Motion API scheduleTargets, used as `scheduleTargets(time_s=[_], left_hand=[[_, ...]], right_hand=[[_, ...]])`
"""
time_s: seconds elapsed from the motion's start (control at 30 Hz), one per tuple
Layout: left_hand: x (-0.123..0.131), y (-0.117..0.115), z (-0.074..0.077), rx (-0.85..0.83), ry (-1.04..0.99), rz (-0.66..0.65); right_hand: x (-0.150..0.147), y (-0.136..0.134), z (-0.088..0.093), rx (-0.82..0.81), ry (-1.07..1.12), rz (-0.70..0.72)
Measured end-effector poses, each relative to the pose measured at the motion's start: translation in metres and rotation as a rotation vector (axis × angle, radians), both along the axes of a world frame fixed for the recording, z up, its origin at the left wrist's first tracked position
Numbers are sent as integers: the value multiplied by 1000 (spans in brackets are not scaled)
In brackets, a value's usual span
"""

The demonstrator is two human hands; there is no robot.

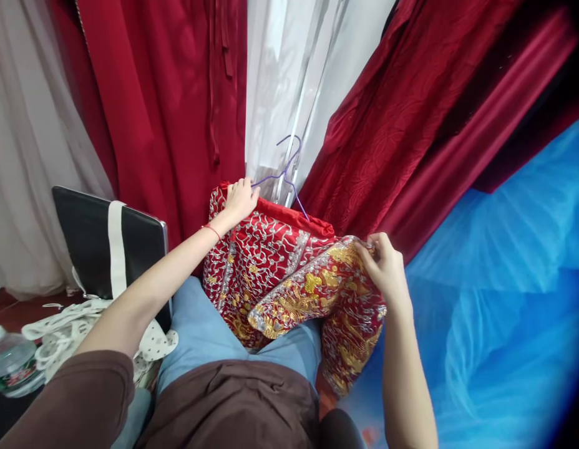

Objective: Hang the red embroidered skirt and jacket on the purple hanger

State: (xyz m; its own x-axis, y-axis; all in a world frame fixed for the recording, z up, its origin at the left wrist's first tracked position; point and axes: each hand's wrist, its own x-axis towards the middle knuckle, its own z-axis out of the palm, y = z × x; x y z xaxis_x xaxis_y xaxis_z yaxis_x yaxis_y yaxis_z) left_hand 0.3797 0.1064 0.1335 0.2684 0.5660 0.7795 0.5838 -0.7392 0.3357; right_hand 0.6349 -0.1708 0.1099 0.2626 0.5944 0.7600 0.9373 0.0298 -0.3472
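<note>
A red skirt-like garment [266, 246], embroidered in silver and gold, lies over my lap with its plain red band at the top. A thin purple wire hanger [284, 171] rises from that band, its hook pointing up and its lower part hidden by the cloth. My left hand [241, 201] grips the band near its left end, by the hanger's left arm. Over on the right, my right hand [380, 259] pinches the edge of an embroidered panel [312, 287] of the garment, whose rounded corner is lifted across the front.
Red garments [168, 93] hang ahead on both sides of white cloth [275, 75]. Blue tulle [505, 299] spreads along the right. On the left stand a black case with a white strap [83, 240], white dotted cloth [158, 342] and a clear plastic bottle [13, 362].
</note>
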Motion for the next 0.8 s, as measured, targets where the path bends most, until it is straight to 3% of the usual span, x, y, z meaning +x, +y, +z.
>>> scheduleTargets(time_s=[0.07, 0.23, 0.3, 0.4, 0.53, 0.6, 0.7, 0.8], left_hand=[[13, -24, -6, 146, -17, 13], [55, -84, -21, 598, 362, -487], [67, -93, -26, 656, 477, -583], [70, -90, -29, 630, 516, -584], [47, -98, -28, 586, 470, -564], [31, -124, -27, 552, 401, -482], [5, -186, -27, 394, 307, -344], [-15, -237, -24, 48, 392, -408]], right_hand=[[0, 8, -4, -53, 10, 79], [-16, 28, -23, -219, 67, 309], [-25, 28, -28, -233, 103, 347], [-40, 14, -28, -210, 143, 327], [-69, -27, -22, -158, 219, 280], [-88, -46, -20, -114, 277, 252], [-113, -61, -15, -9, 454, 245], [-130, -60, -10, -6, 654, 337]])
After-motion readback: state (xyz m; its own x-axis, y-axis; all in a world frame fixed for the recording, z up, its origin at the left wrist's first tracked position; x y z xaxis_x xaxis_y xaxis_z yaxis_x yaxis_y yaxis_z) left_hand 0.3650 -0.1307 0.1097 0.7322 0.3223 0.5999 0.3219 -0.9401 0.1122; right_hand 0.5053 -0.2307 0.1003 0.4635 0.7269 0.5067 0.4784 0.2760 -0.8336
